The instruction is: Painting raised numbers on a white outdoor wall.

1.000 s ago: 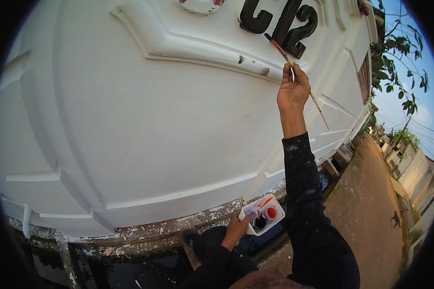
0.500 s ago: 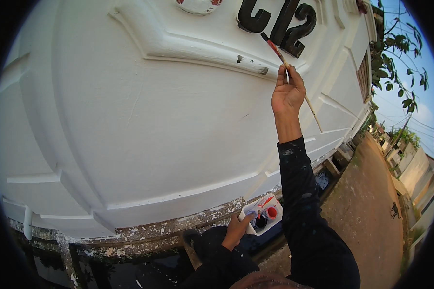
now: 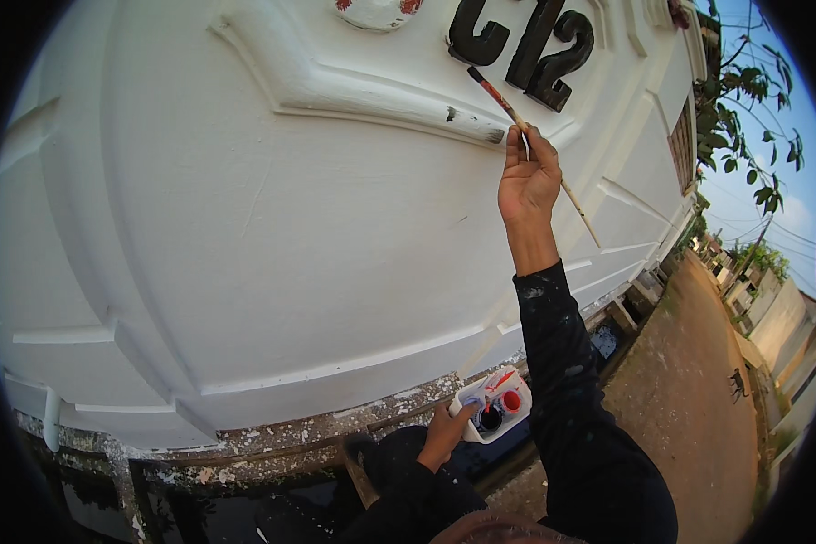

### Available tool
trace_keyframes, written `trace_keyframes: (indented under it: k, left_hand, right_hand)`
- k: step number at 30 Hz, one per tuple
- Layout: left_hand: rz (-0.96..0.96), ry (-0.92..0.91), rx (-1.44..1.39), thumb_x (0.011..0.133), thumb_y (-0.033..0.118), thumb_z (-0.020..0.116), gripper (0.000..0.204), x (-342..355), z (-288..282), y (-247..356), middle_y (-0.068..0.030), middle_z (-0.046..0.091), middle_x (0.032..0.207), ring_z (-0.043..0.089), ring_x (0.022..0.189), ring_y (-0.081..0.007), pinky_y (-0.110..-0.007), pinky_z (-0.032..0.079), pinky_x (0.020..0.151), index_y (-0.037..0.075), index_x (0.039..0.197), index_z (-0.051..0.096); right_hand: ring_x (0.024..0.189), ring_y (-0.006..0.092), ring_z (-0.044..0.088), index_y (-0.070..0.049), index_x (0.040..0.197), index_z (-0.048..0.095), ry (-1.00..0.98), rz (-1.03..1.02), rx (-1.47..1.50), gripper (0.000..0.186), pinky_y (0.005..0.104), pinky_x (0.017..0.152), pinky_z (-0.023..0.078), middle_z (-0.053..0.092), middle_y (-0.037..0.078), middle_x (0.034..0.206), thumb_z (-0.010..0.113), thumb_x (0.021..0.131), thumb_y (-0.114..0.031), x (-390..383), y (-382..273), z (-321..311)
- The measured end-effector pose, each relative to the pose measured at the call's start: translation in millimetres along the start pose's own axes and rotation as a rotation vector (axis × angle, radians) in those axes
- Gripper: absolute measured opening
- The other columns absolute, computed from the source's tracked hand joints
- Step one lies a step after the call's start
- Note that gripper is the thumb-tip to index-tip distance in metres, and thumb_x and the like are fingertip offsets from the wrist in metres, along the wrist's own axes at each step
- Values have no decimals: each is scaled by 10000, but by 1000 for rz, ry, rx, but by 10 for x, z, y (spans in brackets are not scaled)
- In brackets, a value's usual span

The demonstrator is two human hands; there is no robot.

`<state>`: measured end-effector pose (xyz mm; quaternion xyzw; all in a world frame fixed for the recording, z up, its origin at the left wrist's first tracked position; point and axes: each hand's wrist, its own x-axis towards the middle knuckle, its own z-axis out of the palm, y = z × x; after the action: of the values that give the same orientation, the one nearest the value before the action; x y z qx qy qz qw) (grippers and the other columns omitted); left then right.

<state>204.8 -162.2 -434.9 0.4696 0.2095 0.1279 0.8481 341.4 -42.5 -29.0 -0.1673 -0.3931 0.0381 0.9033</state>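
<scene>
My right hand (image 3: 529,186) is raised to the white wall (image 3: 335,245), fingers pinched round a thin paintbrush (image 3: 499,99). The brush slants up to the left. Its dark tip is close under the raised black characters (image 3: 544,54); whether it touches the wall I cannot tell. Low down, my left hand (image 3: 445,435) grips the rim of a small white tub (image 3: 494,439). Inside the tub stand small paint pots, one red (image 3: 511,401) and one black (image 3: 490,418), with red smears beside them. Dark smudges (image 3: 495,136) mark the white moulding below the characters.
A white round relief with red patches (image 3: 376,11) sits at the top. Along the wall's foot runs a paint-spattered ledge (image 3: 272,444) above a dark water-filled ditch (image 3: 308,508). A dirt road (image 3: 680,399) lies at the right, with an animal (image 3: 737,385) at its far side.
My right hand has shifted slightly left and a little down, and the brush tip has moved left along the wall. My left hand and the tub have stayed in place.
</scene>
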Motion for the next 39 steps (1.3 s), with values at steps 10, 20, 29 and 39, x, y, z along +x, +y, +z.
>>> trace_keyframes:
  k: [10,20,29,39]
  left_hand:
    - [-10,-20,36,794,490,768,729,-24,-6,51,-188,636,1011,640,846,-215,-339,528,728,-95,1150,515]
    - [-20,15,36,805,487,759,726,-83,-23,87,-187,635,1012,635,859,-212,-342,527,731,-99,1155,513]
    - [-43,0,76,806,484,760,742,-14,-59,9,-187,643,1045,641,883,-212,-341,528,752,-97,1197,514]
    - [-37,-12,15,811,465,760,768,-59,-36,75,-187,640,1077,640,907,-218,-333,525,772,-86,1273,488]
  right_hand:
    - [970,280,675,-24,976,449,-4,-74,-62,285,346,916,585,646,188,1011,701,856,30,143,-97,43]
    - [1003,262,662,-49,967,460,-144,-139,-143,274,345,936,572,643,164,1026,692,857,45,17,-154,100]
    - [1020,259,657,-48,945,468,-117,-137,-137,253,347,954,565,643,171,1050,684,859,52,139,-70,92]
    - [1028,271,654,-48,938,460,-86,-114,-106,261,352,969,559,645,184,1043,678,851,64,92,-65,38]
